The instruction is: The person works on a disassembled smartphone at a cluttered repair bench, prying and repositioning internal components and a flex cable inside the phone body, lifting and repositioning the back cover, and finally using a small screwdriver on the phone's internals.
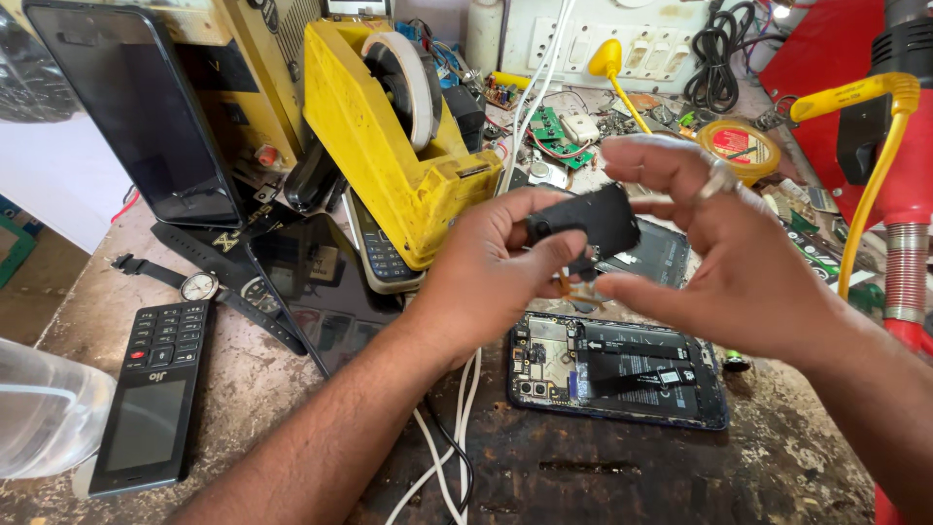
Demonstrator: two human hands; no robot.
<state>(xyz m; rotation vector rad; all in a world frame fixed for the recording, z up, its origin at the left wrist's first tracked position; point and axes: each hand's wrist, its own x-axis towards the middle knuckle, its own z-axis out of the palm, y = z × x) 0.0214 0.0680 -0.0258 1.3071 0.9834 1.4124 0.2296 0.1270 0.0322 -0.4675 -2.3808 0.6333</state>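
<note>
My left hand (pixel 491 262) pinches a small black flat part (pixel 593 219) above the bench, thumb and fingers closed on its left end. My right hand (pixel 724 248) hovers just to the right with fingers spread, its fingertips touching the part's right and lower edges; a ring shows on one finger. Thin orange flex strips hang under the part. Directly below lies an opened smartphone (pixel 617 374), back cover off, its black battery and circuit board exposed.
A yellow tape dispenser (pixel 389 126) stands behind the hands. A black keypad phone (pixel 155 389), a wristwatch (pixel 199 285) and a dark tablet (pixel 136 117) lie left. White cables (pixel 457 437) run toward me. A red tool with yellow cord (pixel 894 146) stands right.
</note>
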